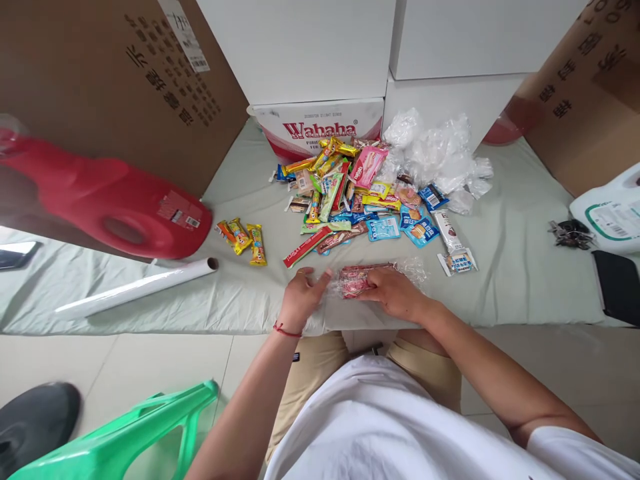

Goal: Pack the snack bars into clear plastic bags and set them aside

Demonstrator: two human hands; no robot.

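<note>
At the table's near edge, a clear plastic bag (413, 268) lies around a small stack of reddish-brown snack packets (356, 280). My right hand (400, 293) is closed over the packets, its index finger stretched across their top. My left hand (303, 293) is at the bag's left end, with thumb and fingers closed on the crinkled plastic. Just beyond both hands spreads a heap of wrapped snacks (345, 193) in mixed colours. A red snack stick (307, 247) lies at the heap's near left side.
Crumpled plastic bags (440, 153) sit beside the heap, in front of white boxes (465, 40) and a Wahaha carton (320, 123). Several yellow snacks (257, 245), a white roll (145, 287) and a red jug (125, 207) lie left. A black phone (617, 287) and white jug (613, 210) are right.
</note>
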